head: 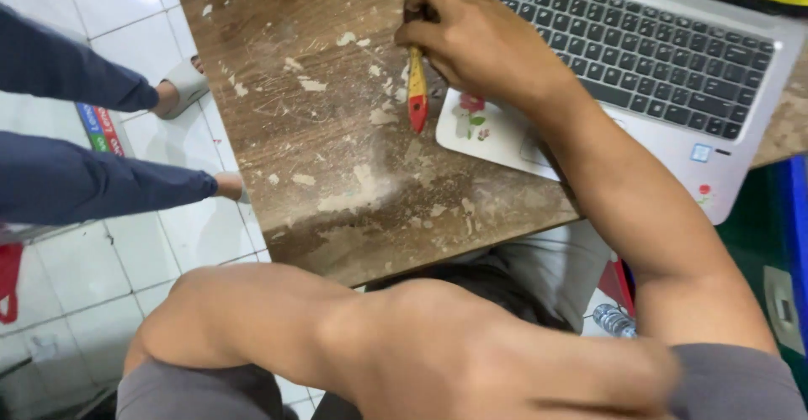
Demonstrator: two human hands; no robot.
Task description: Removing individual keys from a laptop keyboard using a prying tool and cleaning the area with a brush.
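A small brush with a yellow and red handle (417, 87) is held in the right hand (471, 41), the fingers curled closed round its upper part so that the red end points back toward the person and the bristle end is hidden under the fist. The grip is taken high on the handle, near the head. Whether bristles touch anything cannot be told.

The brush lies over the worn wooden surface (337, 159), just beside the near left corner of an open silver laptop (640, 75). The surface is scarred and patched with pale flakes where the finish has come away. The laptop is set at the right of the surface, its keyboard toward the person, with small flower stickers on its palm rest; the forearm is laid across that corner.

The left arm (278, 327) is folded low in the foreground, below the edge of the surface; its hand is not seen, so its grip cannot be judged.

At the left, on the white tiled floor (135, 252), the legs of another person (84, 176) in dark trousers and sandals are stretched out, well apart from the brush. A plastic bottle (614, 321) lies below the surface at the right.
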